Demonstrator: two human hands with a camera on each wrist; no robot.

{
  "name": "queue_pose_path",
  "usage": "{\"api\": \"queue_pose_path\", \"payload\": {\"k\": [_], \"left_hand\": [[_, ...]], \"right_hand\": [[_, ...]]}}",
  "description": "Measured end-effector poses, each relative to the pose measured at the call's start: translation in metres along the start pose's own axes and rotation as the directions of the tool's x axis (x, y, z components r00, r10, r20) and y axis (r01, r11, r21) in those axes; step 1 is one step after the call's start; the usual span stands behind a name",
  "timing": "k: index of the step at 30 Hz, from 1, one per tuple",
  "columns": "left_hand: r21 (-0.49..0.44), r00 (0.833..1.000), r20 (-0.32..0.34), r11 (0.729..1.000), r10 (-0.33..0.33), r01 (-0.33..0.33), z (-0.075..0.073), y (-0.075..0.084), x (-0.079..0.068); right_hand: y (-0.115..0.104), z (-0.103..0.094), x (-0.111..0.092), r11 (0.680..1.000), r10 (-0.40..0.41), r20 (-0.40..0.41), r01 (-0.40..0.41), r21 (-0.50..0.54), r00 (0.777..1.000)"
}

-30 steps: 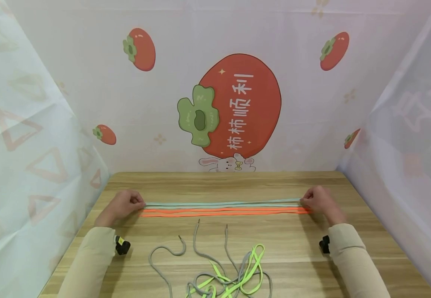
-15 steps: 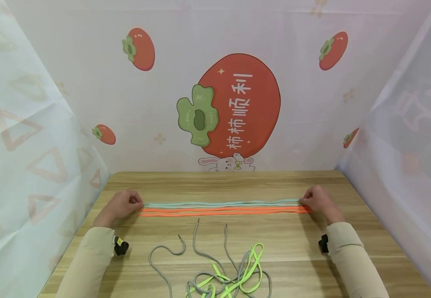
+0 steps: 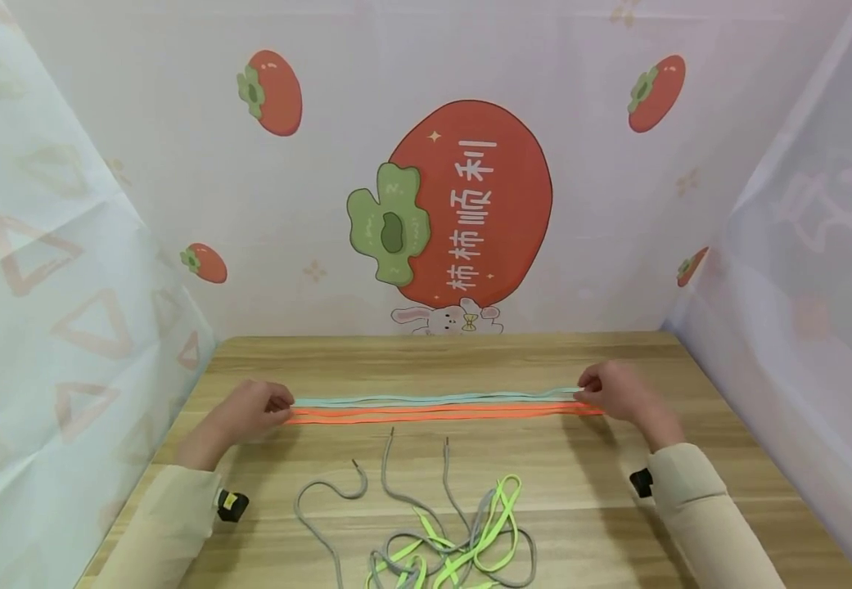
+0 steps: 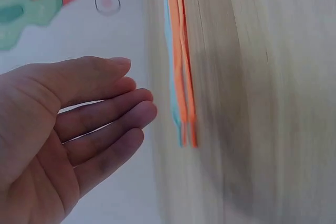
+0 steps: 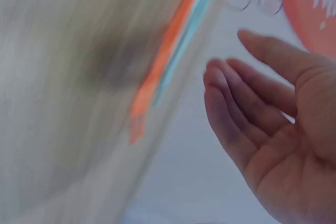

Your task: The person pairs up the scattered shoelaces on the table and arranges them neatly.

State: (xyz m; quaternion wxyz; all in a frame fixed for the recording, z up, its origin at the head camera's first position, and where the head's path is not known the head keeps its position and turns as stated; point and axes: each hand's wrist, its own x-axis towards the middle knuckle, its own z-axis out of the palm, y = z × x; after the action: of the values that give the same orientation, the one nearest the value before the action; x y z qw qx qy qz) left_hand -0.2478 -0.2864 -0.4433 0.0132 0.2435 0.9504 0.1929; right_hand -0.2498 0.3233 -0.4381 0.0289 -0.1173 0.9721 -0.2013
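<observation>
Pale blue laces (image 5: 198,11) and orange laces (image 4: 178,40), laid straight side by side across the wooden table (image 3: 580,507), blue on the wall side. Left hand (image 4: 42,103), fingers loosely extended, nothing held, beside one set of ends; right hand (image 5: 294,145), thumb spread from fingers, likewise without a hold, beside the other. Grey laces (image 3: 446,470) and neon-green lace (image 3: 495,515), tangled, nearer the person
</observation>
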Motion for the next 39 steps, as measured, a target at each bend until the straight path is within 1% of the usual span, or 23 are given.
{"api": "queue_pose_path", "payload": {"k": [2,5,7,10,12,14,16,18,20,22,24,28,30,33,36,39], "left_hand": [[0.002,0.999,0.009,0.999,0.05,-0.05,0.0,0.013,-0.001],[0.01,0.991,0.015,0.991,0.135,-0.135,0.002,0.031,-0.002],[0.015,0.984,0.028,0.984,0.175,-0.175,0.005,0.043,-0.001],[0.004,0.977,0.061,0.978,0.206,-0.207,0.01,0.063,0.0],[-0.01,0.971,0.085,0.975,0.223,-0.223,0.015,0.076,0.0],[-0.011,0.964,0.105,0.97,0.244,-0.245,0.019,0.09,0.001],[-0.006,0.954,0.12,0.961,0.276,-0.277,0.024,0.105,0.002],[-0.002,0.943,0.148,0.954,0.297,-0.3,0.029,0.118,0.005],[0.009,0.933,0.169,0.946,0.319,-0.325,0.036,0.132,0.008],[0.025,0.921,0.188,0.936,0.34,-0.351,0.042,0.144,0.011],[0.044,0.909,0.207,0.925,0.362,-0.378,0.049,0.155,0.013],[0.062,0.877,0.244,0.896,0.414,-0.44,0.06,0.173,0.017],[0.063,0.865,0.252,0.884,0.434,-0.462,0.064,0.18,0.018],[0.058,0.857,0.239,0.875,0.456,-0.481,0.068,0.186,0.02],[0.039,0.859,0.217,0.876,0.463,-0.482,0.072,0.191,0.021],[0.012,0.862,0.206,0.88,0.463,-0.475,0.076,0.196,0.022]], "right_hand": [[-0.012,0.0,-0.002,0.998,-0.063,0.041,0.063,-0.009,0.997],[-0.031,0.002,-0.006,0.987,-0.157,0.083,0.158,-0.005,0.984],[-0.043,0.005,-0.009,0.974,-0.224,0.114,0.225,0.002,0.968],[-0.058,0.012,-0.013,0.948,-0.317,0.157,0.315,0.034,0.935],[-0.066,0.018,-0.015,0.93,-0.368,0.182,0.363,0.059,0.912],[-0.075,0.026,-0.017,0.918,-0.397,0.205,0.389,0.081,0.894],[-0.083,0.032,-0.018,0.907,-0.421,0.224,0.41,0.094,0.879],[-0.093,0.038,-0.02,0.902,-0.431,0.244,0.424,0.083,0.869],[-0.1,0.044,-0.021,0.891,-0.451,0.259,0.447,0.075,0.854],[-0.106,0.05,-0.021,0.884,-0.462,0.275,0.465,0.059,0.843],[-0.11,0.055,-0.022,0.882,-0.461,0.303,0.467,0.055,0.834],[-0.114,0.065,-0.024,0.879,-0.456,0.353,0.475,0.036,0.817],[-0.115,0.069,-0.024,0.873,-0.464,0.359,0.487,0.031,0.81],[-0.117,0.072,-0.023,0.86,-0.486,0.35,0.51,0.026,0.801],[-0.121,0.071,-0.023,0.85,-0.507,0.332,0.526,0.036,0.796],[-0.128,0.067,-0.025,0.846,-0.522,0.307,0.528,0.069,0.796]]}}
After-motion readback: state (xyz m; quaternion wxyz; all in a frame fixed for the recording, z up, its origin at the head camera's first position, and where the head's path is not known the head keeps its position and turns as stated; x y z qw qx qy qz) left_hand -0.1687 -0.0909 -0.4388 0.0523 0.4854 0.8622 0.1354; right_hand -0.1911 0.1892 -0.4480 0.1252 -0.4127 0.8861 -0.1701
